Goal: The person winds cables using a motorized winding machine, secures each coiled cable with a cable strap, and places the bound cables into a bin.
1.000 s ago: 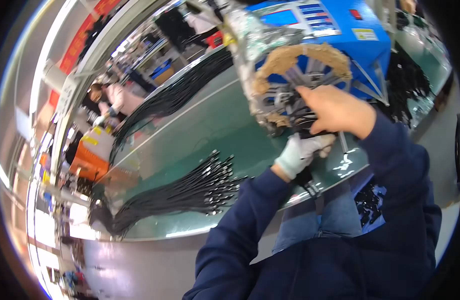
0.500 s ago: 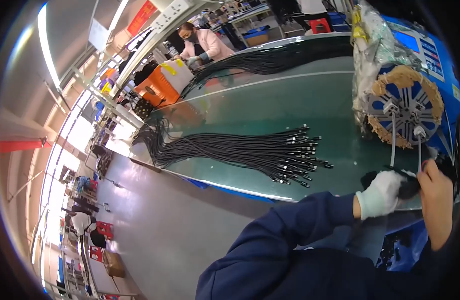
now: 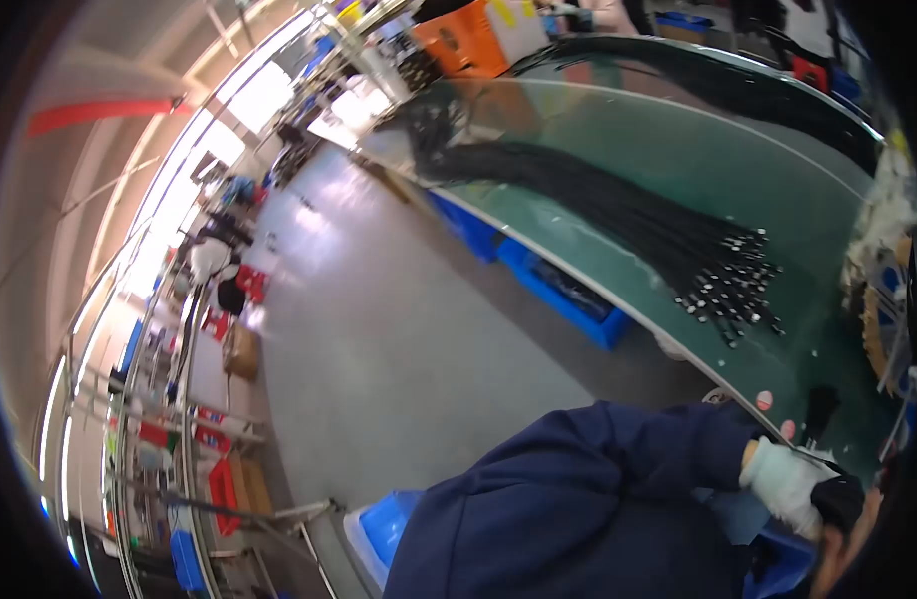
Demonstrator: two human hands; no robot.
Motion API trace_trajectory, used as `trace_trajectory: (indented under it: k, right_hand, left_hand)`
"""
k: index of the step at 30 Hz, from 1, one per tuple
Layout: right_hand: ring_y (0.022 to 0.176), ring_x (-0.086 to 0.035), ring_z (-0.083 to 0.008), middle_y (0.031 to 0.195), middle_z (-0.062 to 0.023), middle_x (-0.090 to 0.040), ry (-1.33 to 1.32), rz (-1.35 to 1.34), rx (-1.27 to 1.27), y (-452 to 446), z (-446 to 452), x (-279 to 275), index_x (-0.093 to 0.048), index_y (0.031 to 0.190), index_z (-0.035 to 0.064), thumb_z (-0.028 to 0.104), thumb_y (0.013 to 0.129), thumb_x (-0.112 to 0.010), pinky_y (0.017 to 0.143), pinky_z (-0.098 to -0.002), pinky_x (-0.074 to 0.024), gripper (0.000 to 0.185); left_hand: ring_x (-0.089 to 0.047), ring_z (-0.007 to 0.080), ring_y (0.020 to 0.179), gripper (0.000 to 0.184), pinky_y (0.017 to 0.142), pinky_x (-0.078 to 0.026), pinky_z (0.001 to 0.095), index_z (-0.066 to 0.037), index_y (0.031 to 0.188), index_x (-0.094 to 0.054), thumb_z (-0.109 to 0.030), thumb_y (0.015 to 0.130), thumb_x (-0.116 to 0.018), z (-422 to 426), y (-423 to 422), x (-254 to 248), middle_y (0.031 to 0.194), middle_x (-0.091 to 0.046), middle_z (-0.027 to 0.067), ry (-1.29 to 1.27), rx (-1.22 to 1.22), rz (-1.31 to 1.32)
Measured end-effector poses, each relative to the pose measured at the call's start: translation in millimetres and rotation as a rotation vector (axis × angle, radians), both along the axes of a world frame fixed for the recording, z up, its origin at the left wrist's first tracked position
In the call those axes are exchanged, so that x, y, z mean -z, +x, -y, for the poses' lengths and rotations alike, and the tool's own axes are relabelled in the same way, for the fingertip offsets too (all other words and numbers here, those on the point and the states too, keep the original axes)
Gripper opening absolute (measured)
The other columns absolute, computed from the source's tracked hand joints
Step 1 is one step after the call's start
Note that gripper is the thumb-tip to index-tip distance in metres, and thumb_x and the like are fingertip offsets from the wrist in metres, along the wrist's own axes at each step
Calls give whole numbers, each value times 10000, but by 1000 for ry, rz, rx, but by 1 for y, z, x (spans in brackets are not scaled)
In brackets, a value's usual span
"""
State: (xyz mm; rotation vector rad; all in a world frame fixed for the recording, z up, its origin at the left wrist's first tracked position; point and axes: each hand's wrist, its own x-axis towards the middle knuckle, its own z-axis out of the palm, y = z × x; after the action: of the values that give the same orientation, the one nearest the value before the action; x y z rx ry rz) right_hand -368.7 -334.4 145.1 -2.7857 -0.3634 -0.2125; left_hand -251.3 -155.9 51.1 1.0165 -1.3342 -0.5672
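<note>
At the lower right, my left hand [image 3: 790, 486], in a white glove, is closed on a black cable bundle [image 3: 838, 501]. My right hand [image 3: 856, 547], bare and blurred, is beside that bundle at the dark edge of the view; its fingers are too smeared to read. Black cable ends [image 3: 820, 411] lie on the green table just above the glove. A long bunch of black cables [image 3: 598, 200] with metal tips stretches across the green table [image 3: 538, 235]. The round fixture [image 3: 878, 324] is partly cut off at the right.
An orange box [image 3: 463, 40] stands at the table's far end, and more black cables [image 3: 738, 85] lie along the back. A blue bin [image 3: 563, 295] sits under the table edge. Another blue bin [image 3: 387, 524] is at the lower left of my body.
The view has swung left and down, so the fixture now sits at the right edge. Both hands have moved away from the fixture toward the table's front edge, the gloved one with the bundle.
</note>
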Motion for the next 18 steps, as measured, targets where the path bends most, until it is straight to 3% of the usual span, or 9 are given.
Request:
trace_trajectory:
  k: [1,2,3,5,10,13,14,16,18]
  right_hand:
    - [877,-623,-346,1061,-160,-628,139,-77,-106,7,-6,-22,-593,1151,-12,414,940,-523,832,-410,-493,481]
    - [859,-617,-338,1021,-176,-618,410,108,-160,8,7,-14,-575,1134,-74,393,955,-487,781,-403,-502,508]
    - [841,-618,-320,1023,-186,-611,439,466,-257,26,-9,-11,-570,1120,-102,354,948,-503,740,-383,-504,492]
    - [773,-609,-277,978,-157,-612,872,488,-528,55,-62,-3,-595,1127,-70,246,960,-491,662,-341,-503,372]
    - [851,-567,-222,994,-119,-585,577,123,-169,46,-29,53,-582,1085,-31,191,945,-496,752,-315,-450,276]
    - [898,-542,-190,1004,-96,-568,497,-35,-9,43,9,76,-575,1059,-8,157,936,-498,806,-299,-418,221]
    - [914,-534,-179,1007,-88,-563,492,-96,47,41,22,80,-573,1051,-1,146,932,-499,823,-294,-407,202]
    - [946,-517,-157,1014,-73,-552,493,-203,127,37,33,75,-568,1034,15,124,926,-501,859,-284,-386,167]
    - [941,-533,-202,1012,-99,-577,398,-35,-7,31,11,55,-578,1059,0,77,888,-525,852,-294,-396,195]
  left_hand:
    - [-556,188,753,208,655,-454,328,-44,873,-546,-209,782,-633,1,-7,5,829,-554,56,11,40,-53]
    - [-553,186,724,189,627,-447,321,-42,847,-541,-194,779,-630,6,-13,13,803,-551,59,49,97,-123]
    - [-551,184,696,173,598,-440,314,-39,822,-535,-179,777,-626,12,-19,21,777,-549,62,114,172,-220]
    - [-545,181,638,148,541,-425,300,-34,772,-524,-148,772,-619,29,-31,40,726,-543,68,277,351,-477]
    - [-532,173,495,162,398,-389,264,-22,647,-496,-72,760,-601,44,-39,72,596,-529,83,521,568,-933]
    - [-513,154,421,174,332,-375,256,-20,645,-482,-70,761,-602,19,-36,64,524,-508,82,530,345,-933]
    - [-508,179,557,333,454,-394,304,-86,828,-497,-413,768,-476,5,-35,60,674,-502,61,541,358,-901]
    - [-494,183,600,512,491,-388,297,-126,925,-499,-600,747,-423,-10,-26,52,741,-491,51,566,356,-833]
    - [-479,187,642,700,527,-381,290,-166,1021,-502,-786,725,-369,-15,-18,45,808,-480,40,578,321,-783]
